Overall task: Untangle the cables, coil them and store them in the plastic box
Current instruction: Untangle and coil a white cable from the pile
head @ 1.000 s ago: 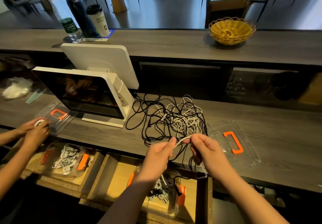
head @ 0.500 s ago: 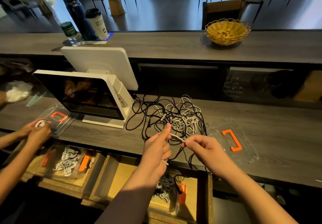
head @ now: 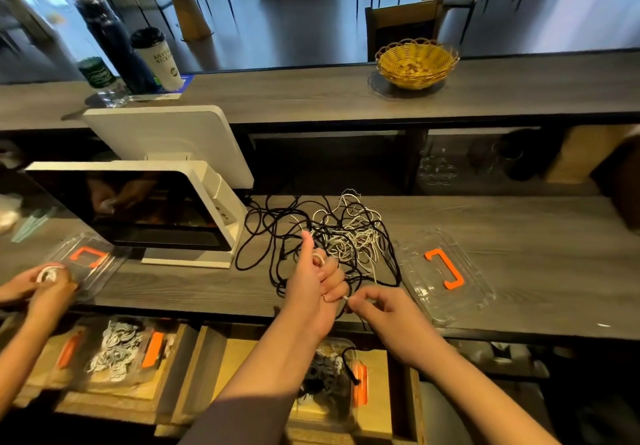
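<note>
1. Nearest, in an open wooden drawer (head: pixel 401 406) under the counter, sits the clear plastic box with orange clips (head: pixel 360 384), already holding coiled black and white cables; a loose black cable end (head: pixel 349 365) hangs over it.
2. The left hand (head: pixel 313 292), thumb up, has a thin white cable (head: pixel 318 258) looped round its curled fingers and holds it.
3. The right hand (head: pixel 379 309) pinches the same cable's end at the left hand's fingertips.
4. Beyond the hands, a tangled heap of black and white cables (head: pixel 343 237) lies on the grey wood-grain counter (head: pixel 536 264), with a clear plastic lid with an orange handle (head: pixel 445 271) just to its right.
5. At far left another person's hands (head: pixel 41 285) hold a small white coil (grip detail unclear) beside a second clear lid (head: pixel 86 259); a second box of coils (head: pixel 114 351) sits below.
6. A white point-of-sale terminal (head: pixel 156 202) stands left of the heap.
7. On the upper shelf: a yellow woven basket (head: pixel 417 62), a white paper cup with a black lid (head: pixel 157 58) (its print too blurred to read), a dark bottle (head: pixel 114 43) and a green-labelled water bottle (head: pixel 100 79).
</note>
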Available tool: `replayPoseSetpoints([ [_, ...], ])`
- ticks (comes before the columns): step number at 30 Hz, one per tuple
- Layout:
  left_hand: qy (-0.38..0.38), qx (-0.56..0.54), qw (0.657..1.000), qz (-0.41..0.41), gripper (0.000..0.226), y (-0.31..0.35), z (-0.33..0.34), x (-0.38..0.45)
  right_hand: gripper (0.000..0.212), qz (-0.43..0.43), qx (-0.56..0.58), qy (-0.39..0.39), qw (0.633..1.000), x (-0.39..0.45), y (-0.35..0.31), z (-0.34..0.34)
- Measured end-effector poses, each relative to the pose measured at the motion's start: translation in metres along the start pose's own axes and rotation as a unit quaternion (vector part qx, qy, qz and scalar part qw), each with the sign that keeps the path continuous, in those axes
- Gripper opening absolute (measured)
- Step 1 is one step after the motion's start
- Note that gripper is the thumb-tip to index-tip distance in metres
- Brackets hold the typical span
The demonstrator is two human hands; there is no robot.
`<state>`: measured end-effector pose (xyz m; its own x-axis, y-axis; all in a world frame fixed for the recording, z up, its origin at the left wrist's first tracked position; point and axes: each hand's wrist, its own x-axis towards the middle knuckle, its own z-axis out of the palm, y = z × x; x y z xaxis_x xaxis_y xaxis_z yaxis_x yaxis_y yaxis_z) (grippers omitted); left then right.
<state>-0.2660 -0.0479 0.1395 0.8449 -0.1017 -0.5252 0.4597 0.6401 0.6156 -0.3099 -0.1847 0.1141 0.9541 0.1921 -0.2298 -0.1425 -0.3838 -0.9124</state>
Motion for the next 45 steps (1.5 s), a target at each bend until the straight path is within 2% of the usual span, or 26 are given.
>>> replayPoseSetpoints([
  [3, -0.015, 0.021, 1.000, 0.013, 0.048, 0.003, -0.008, 0.005, 0.038, 0.036, -0.002, -0.021, 0.999, -0.002, -0.004, 0.010],
  [7, -0.022, 0.154, 0.985, 0.081, 0.054, 0.011, -0.017, 0.010, 0.041, 0.024, -0.048, -0.139, 0.989, -0.014, -0.022, 0.021],
  [9, -0.024, 0.236, 0.967, 0.096, 0.055, 0.018, -0.020, 0.013, 0.040, 0.000, -0.102, -0.141, 0.985, -0.018, -0.032, 0.028],
  [12, -0.059, 0.354, 0.928, 0.098, 0.057, 0.022, -0.021, 0.012, 0.031, -0.046, -0.183, -0.104, 0.976, -0.019, -0.041, 0.036],
  [15, -0.118, 0.427, 0.895, 0.050, 0.056, 0.019, -0.024, 0.006, 0.020, -0.078, -0.220, -0.080, 0.969, -0.016, -0.048, 0.037],
  [18, -0.169, 0.413, 0.895, -0.024, 0.059, 0.018, -0.027, -0.003, 0.008, -0.091, -0.236, -0.052, 0.966, -0.013, -0.051, 0.031],
  [20, -0.205, 0.370, 0.903, -0.079, 0.064, 0.017, -0.029, -0.007, 0.005, -0.094, -0.262, -0.002, 0.961, -0.013, -0.050, 0.028],
  [22, -0.232, 0.320, 0.909, -0.132, 0.071, 0.017, -0.030, -0.009, 0.015, -0.094, -0.288, 0.074, 0.950, -0.014, -0.049, 0.026],
  [25, -0.278, 0.300, 0.894, -0.185, 0.082, 0.019, -0.032, -0.013, 0.038, -0.072, -0.292, 0.197, 0.933, -0.019, -0.053, 0.019],
  [27, -0.306, 0.295, 0.880, -0.211, 0.078, 0.022, -0.036, -0.014, 0.050, -0.031, -0.307, 0.218, 0.926, -0.020, -0.056, 0.013],
  [29, -0.340, 0.329, 0.855, -0.211, 0.053, 0.026, -0.038, -0.016, 0.048, -0.019, -0.302, 0.212, 0.929, -0.020, -0.055, 0.005],
  [31, -0.369, 0.448, 0.800, -0.154, 0.030, 0.030, -0.036, -0.018, 0.038, -0.037, -0.273, 0.202, 0.940, -0.019, -0.055, -0.004],
  [33, -0.382, 0.548, 0.739, -0.084, 0.028, 0.030, -0.035, -0.018, 0.030, -0.049, -0.263, 0.195, 0.944, -0.021, -0.055, -0.011],
  [34, -0.381, 0.568, 0.726, -0.065, 0.030, 0.029, -0.037, -0.017, 0.025, -0.047, -0.260, 0.195, 0.944, -0.022, -0.055, -0.013],
  [36, -0.358, 0.574, 0.735, -0.049, 0.039, 0.029, -0.040, -0.015, 0.017, -0.044, -0.247, 0.210, 0.945, -0.026, -0.052, -0.016],
  [39, -0.337, 0.529, 0.776, -0.057, 0.052, 0.034, -0.048, -0.012, 0.011, -0.031, -0.224, 0.237, 0.945, -0.030, -0.042, -0.017],
  [42, -0.323, 0.446, 0.831, -0.078, 0.056, 0.036, -0.051, -0.010, 0.013, -0.010, -0.203, 0.220, 0.954, -0.030, -0.031, -0.012],
  [45, -0.283, 0.410, 0.864, -0.076, 0.062, 0.034, -0.052, -0.009, 0.015, -0.005, -0.189, 0.199, 0.962, -0.029, -0.022, 0.000],
])
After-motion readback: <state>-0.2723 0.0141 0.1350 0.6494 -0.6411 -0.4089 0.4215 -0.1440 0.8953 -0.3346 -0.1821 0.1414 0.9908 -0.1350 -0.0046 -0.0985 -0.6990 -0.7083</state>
